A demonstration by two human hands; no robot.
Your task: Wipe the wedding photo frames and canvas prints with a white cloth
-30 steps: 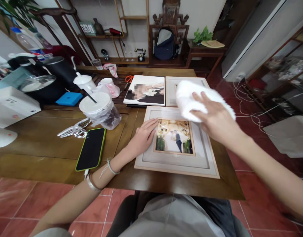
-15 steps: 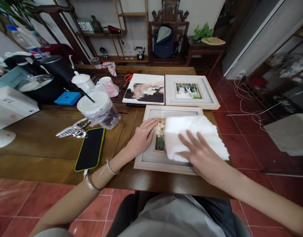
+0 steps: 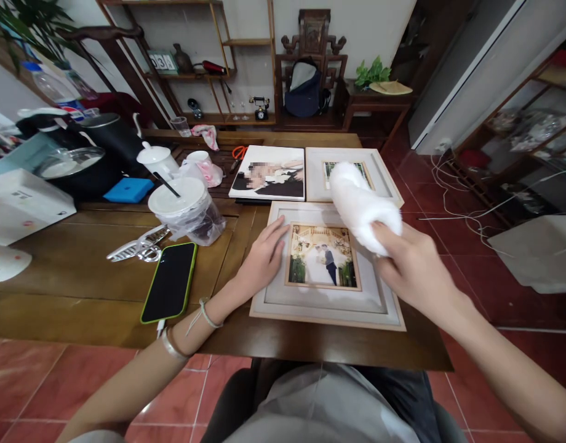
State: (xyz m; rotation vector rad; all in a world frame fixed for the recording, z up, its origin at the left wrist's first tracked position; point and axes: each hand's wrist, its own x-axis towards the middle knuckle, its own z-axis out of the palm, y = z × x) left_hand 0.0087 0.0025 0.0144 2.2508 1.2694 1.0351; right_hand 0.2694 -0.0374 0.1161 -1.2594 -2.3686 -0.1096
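Observation:
A light wooden picture frame [image 3: 276, 298] with a wedding photo [image 3: 323, 258] lies flat near the table's front edge. My left hand [image 3: 261, 258] rests with outstretched fingers on its left side. Above the frame's upper right part, my right hand [image 3: 410, 255] grips a bunched white cloth [image 3: 363, 203]. The cloth hangs over part of a second picture frame [image 3: 388, 175] behind, hiding some of its photo. To that frame's left lies a white-edged photo panel [image 3: 274, 175].
Left of the frames are a phone [image 3: 170, 283] on a cable, a silver clip-like object [image 3: 138, 245], a lidded cup [image 3: 184, 209] in a plastic bag and a blue box [image 3: 128, 190]. Orange-handled scissors [image 3: 239, 152] lie behind. The wooden table [image 3: 80, 264] ends close to my body.
My right hand has gathered the cloth, which was spread over the near frame, and lifted it up and back. The wedding photo is now uncovered. My left hand stays on the frame.

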